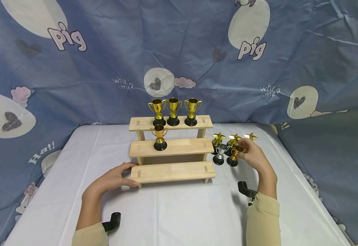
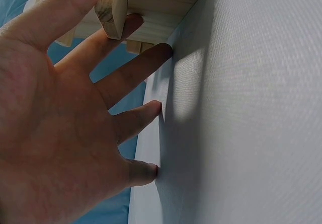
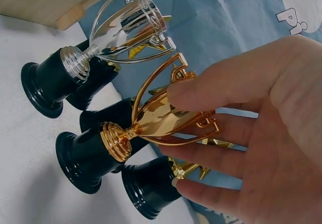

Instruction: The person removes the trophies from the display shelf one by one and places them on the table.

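Note:
My left hand (image 1: 114, 177) rests at the left end of the lowest step of a three-tier wooden stand (image 1: 172, 172). In the left wrist view its fingers are spread and nearly straight, touching the wood (image 2: 113, 12). On the right, my right hand (image 1: 254, 155) pinches the cup of a small bronze-coloured trophy (image 3: 161, 118), thumb in front and fingers behind. A silver trophy (image 1: 220, 155) stands just left of it. Behind them are several gold star trophies (image 1: 218, 139), partly hidden by the hand and the front trophies.
Three gold cup trophies (image 1: 173, 107) stand on the top step. One bronze-coloured trophy (image 1: 159, 136) is on the left part of the middle step. A white cloth (image 1: 185, 218) covers the table, and a blue printed curtain (image 1: 105, 68) hangs behind and around it.

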The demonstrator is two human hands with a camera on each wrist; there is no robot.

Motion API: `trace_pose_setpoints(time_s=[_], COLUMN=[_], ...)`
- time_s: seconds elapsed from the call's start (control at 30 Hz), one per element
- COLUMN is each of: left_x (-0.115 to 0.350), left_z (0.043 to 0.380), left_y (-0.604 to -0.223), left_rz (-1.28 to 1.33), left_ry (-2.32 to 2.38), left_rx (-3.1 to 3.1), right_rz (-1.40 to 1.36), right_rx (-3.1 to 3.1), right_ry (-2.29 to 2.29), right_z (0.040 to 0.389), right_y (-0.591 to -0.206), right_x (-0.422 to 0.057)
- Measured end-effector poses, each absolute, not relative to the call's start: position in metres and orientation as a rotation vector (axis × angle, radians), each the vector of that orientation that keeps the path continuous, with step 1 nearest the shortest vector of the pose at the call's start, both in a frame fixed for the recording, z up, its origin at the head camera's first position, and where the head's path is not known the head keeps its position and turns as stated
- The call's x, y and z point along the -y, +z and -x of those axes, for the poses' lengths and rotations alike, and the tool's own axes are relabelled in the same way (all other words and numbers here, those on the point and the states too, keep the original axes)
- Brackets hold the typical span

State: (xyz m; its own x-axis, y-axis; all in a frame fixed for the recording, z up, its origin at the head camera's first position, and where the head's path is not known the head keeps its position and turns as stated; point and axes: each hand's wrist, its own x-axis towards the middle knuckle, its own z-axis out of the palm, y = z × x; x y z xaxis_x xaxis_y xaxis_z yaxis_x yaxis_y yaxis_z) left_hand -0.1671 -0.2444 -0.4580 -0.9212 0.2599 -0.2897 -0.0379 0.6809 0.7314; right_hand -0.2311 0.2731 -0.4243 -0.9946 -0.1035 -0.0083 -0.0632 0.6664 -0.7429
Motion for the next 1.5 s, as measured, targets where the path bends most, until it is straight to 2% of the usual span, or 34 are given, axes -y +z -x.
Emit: trace_pose_setpoints(time_s=[0.6,1.2,1.5], left_x=[0.246,0.244,0.243], left_z=[0.164,0.166,0.166], left_y=[-0.455,-0.458,-0.456], left_rz=[-0.178,-0.167,-0.153], left_ry=[1.13,1.114,1.106], left_rx=[-2.522,-2.515,-2.511], right_rz=[0.127,0.366,0.47], right_rx=[-2.845,-2.978,-2.935], right_ry=[-1.296,-1.445,-1.449], right_z=[0.233,0.235,0.235], right_y=[-0.415,-0.412,-0.408], right_x=[-0.261,-0.235,-0.207])
